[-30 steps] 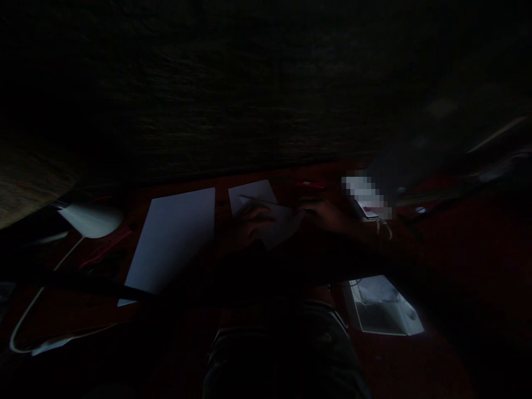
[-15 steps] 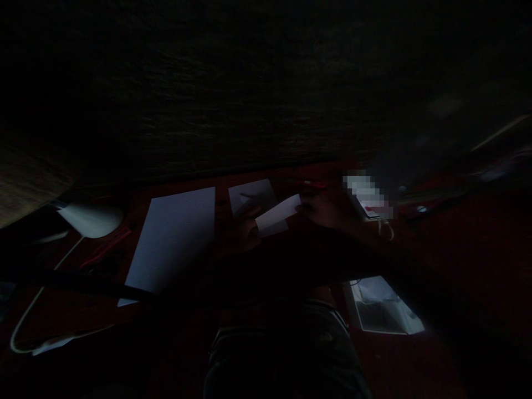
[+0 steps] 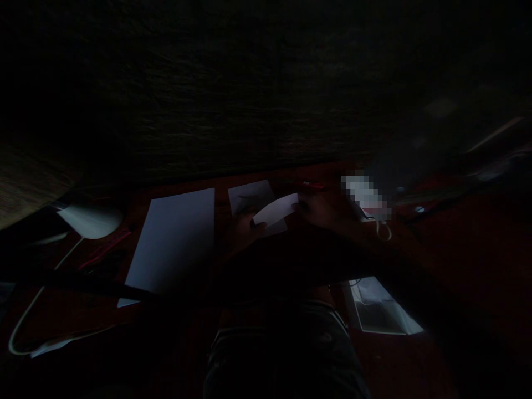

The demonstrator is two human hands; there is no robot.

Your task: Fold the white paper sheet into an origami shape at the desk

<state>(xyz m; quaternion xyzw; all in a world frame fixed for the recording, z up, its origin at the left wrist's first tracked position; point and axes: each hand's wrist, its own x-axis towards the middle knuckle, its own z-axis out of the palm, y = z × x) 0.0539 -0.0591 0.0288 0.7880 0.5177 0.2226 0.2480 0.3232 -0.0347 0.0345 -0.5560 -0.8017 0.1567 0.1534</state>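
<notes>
At a dark red tabletop (image 3: 457, 249), two bare hands hold a white paper strip (image 3: 275, 209) by its ends.

The left hand (image 3: 243, 230) and right hand (image 3: 320, 213) stand apart, pinching opposite ends above a small paper sheet (image 3: 249, 198). A larger paper sheet (image 3: 170, 238) lies to the left, a red pen-like object (image 3: 312, 185) just beyond the right hand.
</notes>
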